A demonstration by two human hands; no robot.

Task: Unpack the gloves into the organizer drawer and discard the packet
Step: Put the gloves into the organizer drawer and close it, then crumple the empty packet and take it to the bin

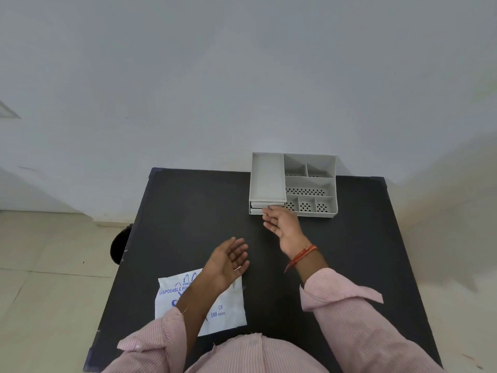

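A matte black rectangular table point(188, 224) stands against a plain pale grey wall point(242, 76), on beige floor tiles point(53, 251).

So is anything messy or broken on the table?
Nothing looks broken or spilled. The glove packet lies flat but a bit crooked near the front edge of the table, and the organizer sits squarely at the back.

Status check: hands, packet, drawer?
Right hand at organizer drawer front; left hand open, empty. Glove packet flat on table. Nothing blocking.
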